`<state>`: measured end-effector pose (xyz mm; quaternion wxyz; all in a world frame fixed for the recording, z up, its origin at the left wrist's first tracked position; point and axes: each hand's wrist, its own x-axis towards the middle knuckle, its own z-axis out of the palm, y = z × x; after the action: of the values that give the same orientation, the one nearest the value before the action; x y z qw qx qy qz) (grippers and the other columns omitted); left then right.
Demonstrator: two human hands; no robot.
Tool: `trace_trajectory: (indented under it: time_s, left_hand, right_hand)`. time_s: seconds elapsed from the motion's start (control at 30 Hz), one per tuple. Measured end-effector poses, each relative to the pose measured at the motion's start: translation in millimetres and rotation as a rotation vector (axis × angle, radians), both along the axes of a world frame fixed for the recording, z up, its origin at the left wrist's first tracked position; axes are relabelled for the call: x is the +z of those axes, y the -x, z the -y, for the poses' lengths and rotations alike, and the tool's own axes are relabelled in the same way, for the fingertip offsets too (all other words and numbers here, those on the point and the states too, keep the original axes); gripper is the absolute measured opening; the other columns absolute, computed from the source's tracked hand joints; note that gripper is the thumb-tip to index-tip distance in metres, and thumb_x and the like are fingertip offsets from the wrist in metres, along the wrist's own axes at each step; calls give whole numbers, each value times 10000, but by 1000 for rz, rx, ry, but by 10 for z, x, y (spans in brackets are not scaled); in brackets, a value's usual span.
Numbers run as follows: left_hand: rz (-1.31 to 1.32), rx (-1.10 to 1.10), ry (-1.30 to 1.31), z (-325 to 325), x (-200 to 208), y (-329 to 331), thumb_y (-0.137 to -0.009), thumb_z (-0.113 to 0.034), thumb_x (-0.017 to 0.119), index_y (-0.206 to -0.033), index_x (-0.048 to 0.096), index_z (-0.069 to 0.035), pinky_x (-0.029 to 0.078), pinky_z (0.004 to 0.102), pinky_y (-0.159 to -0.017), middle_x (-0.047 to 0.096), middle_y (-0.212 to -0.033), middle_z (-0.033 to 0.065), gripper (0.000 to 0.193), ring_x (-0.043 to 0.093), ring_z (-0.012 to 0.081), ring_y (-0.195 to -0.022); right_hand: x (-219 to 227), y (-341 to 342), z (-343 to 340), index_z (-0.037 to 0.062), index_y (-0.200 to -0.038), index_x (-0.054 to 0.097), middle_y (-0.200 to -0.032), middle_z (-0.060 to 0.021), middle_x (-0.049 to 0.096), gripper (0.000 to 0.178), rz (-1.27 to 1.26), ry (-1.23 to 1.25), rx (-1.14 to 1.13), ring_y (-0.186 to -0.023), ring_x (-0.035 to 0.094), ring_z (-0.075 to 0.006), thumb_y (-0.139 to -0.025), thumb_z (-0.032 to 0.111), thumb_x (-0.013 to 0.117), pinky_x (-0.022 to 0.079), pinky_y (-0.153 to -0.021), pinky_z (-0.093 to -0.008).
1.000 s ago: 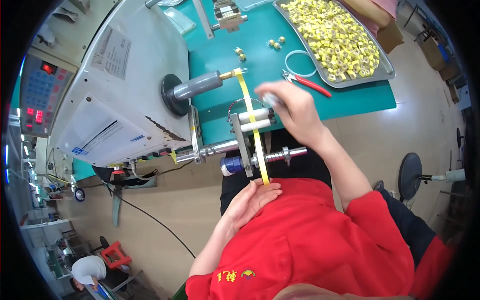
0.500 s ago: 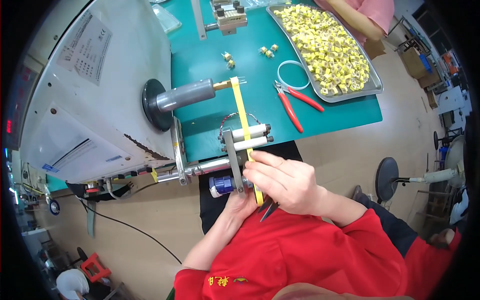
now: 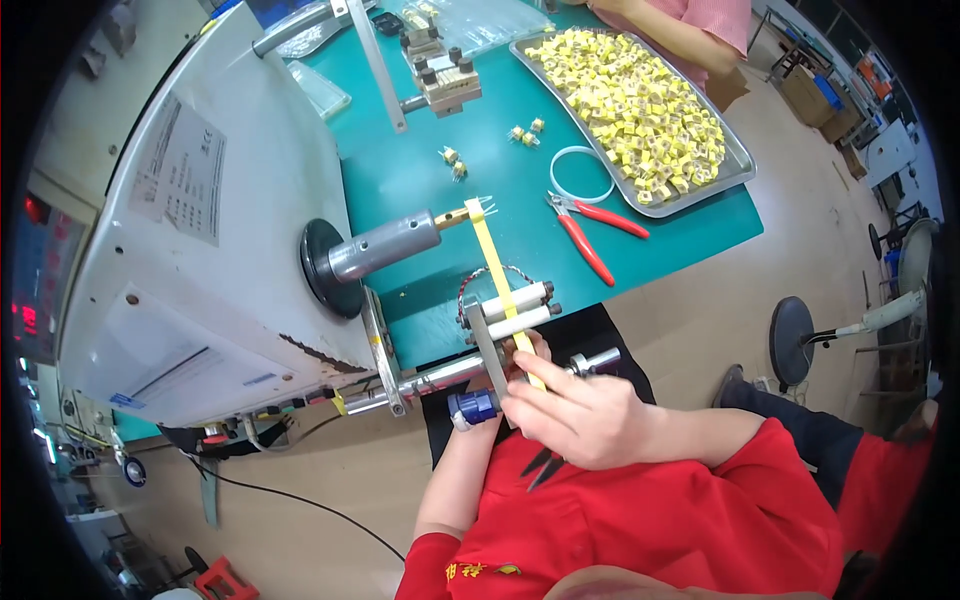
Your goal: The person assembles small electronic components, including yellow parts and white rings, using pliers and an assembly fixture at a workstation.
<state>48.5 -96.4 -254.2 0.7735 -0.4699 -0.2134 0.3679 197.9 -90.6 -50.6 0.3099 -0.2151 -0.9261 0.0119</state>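
My right hand (image 3: pixel 585 415) is closed, thumb and fingers on the lower end of a yellow tape strip (image 3: pixel 490 250). A dark, two-bladed pointed tool (image 3: pixel 543 467), like scissors, sticks out below that hand; its handles are hidden. The strip runs up over two white rollers (image 3: pixel 525 312) to a small part with wire pins (image 3: pixel 478 207) on the machine's spindle (image 3: pixel 385 247). My left hand (image 3: pixel 535 347) is mostly hidden behind the roller bracket (image 3: pixel 487 350) and my right hand. Only some of its fingers show, close by the tape below the rollers, and their grip is unclear.
Red-handled cutters (image 3: pixel 590 235) and a pale ring (image 3: pixel 583 175) lie on the green table (image 3: pixel 400 145). Several small yellow coils (image 3: pixel 525 135) lie nearby. A metal tray (image 3: pixel 745 170) is heaped with more. The winding machine (image 3: pixel 210 230) stands left; a co-worker's arm (image 3: pixel 670 35) is beyond the tray.
The whole view has shifted, with the machine tilted more. My left fingers now show above my right hand, beside the tape under the rollers. My right hand still holds the tape.
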Motion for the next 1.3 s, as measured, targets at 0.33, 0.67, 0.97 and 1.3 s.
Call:
trace_trajectory:
  time_s: [0.33,0.67,0.97,1.3]
  left_hand:
    - [-703,-178,-340,768,940,85,-1065,-294,430,-1285,566,-59,489,404,-1021,623,-1251,109,350,623,244,-1126]
    - [-966,133,-411,751,1022,-237,-1003,-264,599,-1307,538,-109,428,422,-1088,569,-1332,61,346,548,193,-1235]
    - [-971,270,-454,838,645,-135,-1000,-278,581,-1111,533,-109,397,357,-883,543,-1048,36,208,520,159,-973]
    - [-938,345,-494,38,401,-463,-997,-294,562,-893,526,-109,363,286,-655,515,-732,9,216,490,122,-682]
  right_hand:
    - [-71,-217,60,30,-1039,700,-1177,-79,668,207,-13,173,184,-1213,636,-337,-845,10,631,462,-428,-215]
    - [44,-29,-362,3,-1089,669,-1070,-137,708,324,-209,337,95,-994,710,-268,-770,60,680,598,-748,-324]
    - [-49,-9,-240,6,-1060,683,-1053,-128,728,302,-95,94,-35,-1004,724,-244,-765,60,652,582,-647,-270]
    - [-29,-92,43,-7,-1038,701,-1077,-174,725,218,-67,-30,-64,-1056,718,-270,-829,22,646,546,-622,-239]
